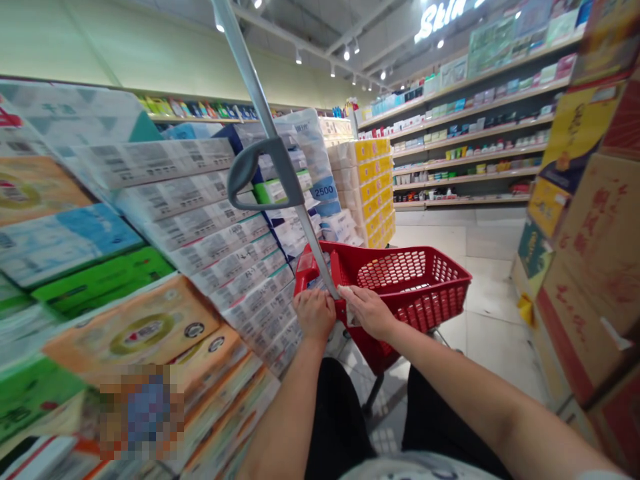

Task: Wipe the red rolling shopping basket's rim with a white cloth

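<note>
A red shopping cart (pixel 417 280) with a perforated basket stands in front of me. My left hand (pixel 315 313) is closed round the cart's handle at its near left end. Close beside it, my right hand (pixel 367 310) holds a small white cloth or tissue (pixel 351 308) against the handle area. A long metal pole (pixel 255 80) with a grey loop grip (pixel 265 175) slants up to the left from between my hands. Its lower end is by the cart's handle, and whether a hand touches it is unclear. The basket shows nothing inside.
Stacked tissue packs (pixel 200 227) line the left side, close to my left arm. Yellow packs (pixel 373 193) stand further ahead. Cardboard boxes (pixel 595 247) are piled on the right. Stocked shelves (pixel 470 127) run along the back beyond a tiled floor (pixel 490 313).
</note>
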`<act>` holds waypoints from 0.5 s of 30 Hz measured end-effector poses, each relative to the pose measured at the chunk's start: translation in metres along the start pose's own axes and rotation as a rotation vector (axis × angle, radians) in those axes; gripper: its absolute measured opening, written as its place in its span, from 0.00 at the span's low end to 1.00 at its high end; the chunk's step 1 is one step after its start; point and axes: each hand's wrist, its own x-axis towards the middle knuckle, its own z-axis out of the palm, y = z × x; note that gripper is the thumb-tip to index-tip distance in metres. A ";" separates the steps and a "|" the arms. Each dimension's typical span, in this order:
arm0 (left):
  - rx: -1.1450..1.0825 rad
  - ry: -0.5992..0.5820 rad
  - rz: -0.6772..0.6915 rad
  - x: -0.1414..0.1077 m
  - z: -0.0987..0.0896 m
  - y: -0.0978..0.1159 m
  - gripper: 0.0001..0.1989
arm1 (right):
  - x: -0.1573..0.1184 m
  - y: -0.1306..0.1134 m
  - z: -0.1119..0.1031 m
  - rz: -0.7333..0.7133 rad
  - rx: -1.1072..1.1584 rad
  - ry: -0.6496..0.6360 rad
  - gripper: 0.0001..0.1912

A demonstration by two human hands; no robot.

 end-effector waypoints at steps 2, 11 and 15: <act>0.021 0.024 0.010 -0.002 -0.003 0.000 0.15 | 0.006 0.003 -0.008 0.016 0.143 0.031 0.21; 0.031 0.034 0.027 -0.003 0.008 -0.024 0.13 | 0.064 0.023 0.009 0.045 0.406 -0.120 0.14; -0.007 0.120 0.023 0.001 0.019 -0.036 0.16 | 0.058 0.037 0.037 0.246 0.481 -0.077 0.17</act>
